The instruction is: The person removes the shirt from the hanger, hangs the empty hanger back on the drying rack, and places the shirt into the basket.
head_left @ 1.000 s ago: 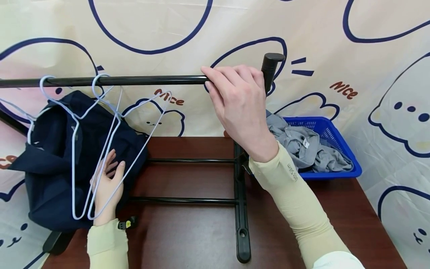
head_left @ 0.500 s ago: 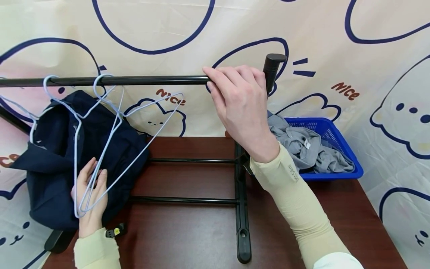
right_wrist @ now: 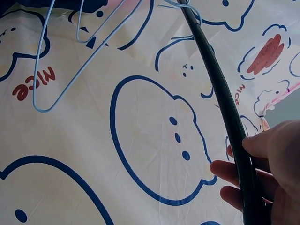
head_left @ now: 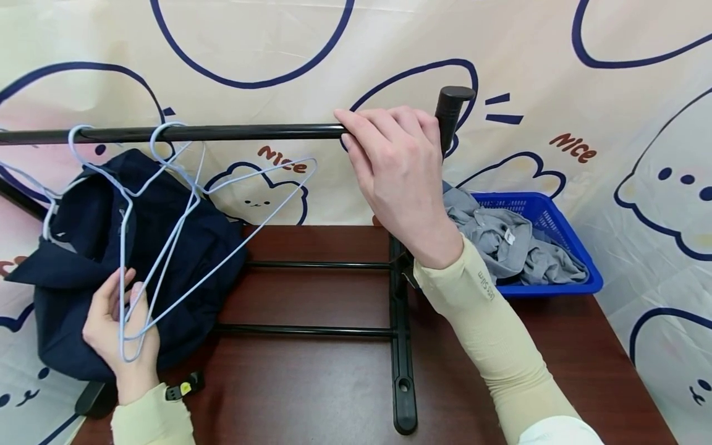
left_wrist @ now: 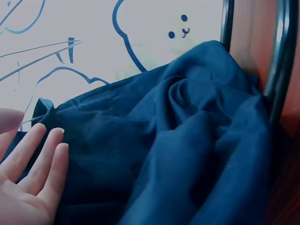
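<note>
My right hand grips the black rail of a clothes rack near its right end; in the right wrist view its fingers curl round the bar. A navy garment hangs at the left, bunched and folded. Two pale blue wire hangers hook over the rail in front of it, their lower ends crossing over my left hand. That hand is close to the garment's front, behind the wires. In the left wrist view several of its fingers are extended beside the cloth, grasping nothing.
A blue plastic basket with grey clothing in it stands at the right on the brown table. The rack's foot and lower crossbars lie across the table. A patterned cloth hangs behind.
My left hand has moved left across the garment's front, and the nearer hanger has swung, its far corner shifting right. My right hand stays on the rail.
</note>
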The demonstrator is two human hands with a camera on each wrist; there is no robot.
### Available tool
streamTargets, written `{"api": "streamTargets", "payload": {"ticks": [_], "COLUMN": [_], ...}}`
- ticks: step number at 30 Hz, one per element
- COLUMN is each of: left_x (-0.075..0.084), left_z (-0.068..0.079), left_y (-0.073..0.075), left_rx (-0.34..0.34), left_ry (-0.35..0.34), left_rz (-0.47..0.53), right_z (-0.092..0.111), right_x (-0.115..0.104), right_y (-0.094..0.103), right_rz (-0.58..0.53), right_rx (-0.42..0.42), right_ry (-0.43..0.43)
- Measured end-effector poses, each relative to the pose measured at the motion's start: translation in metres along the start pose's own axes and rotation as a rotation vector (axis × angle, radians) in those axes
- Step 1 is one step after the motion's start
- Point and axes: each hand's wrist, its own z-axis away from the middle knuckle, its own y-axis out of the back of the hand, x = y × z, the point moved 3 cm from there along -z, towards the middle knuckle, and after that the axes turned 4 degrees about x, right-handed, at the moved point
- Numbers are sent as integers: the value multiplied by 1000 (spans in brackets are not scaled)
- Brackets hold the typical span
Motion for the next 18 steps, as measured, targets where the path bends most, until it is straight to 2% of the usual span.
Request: {"api": "streamTargets", "payload": {"ticks": [8, 15, 18], "left_x": [14, 34, 42], "left_z": [-3, -4, -4], "left_y": [6, 12, 16], "left_rx": [97, 158, 180], "left_ry": [10, -55, -66], "left_rz": [109, 255, 258], "right_z": [0, 0, 0], "right_x": [0, 0, -1], "right_y": [0, 0, 0], "right_rz": [-9, -1, -4], "right_rx": [-4, -14, -16], "right_ry": [-17, -20, -20]}}
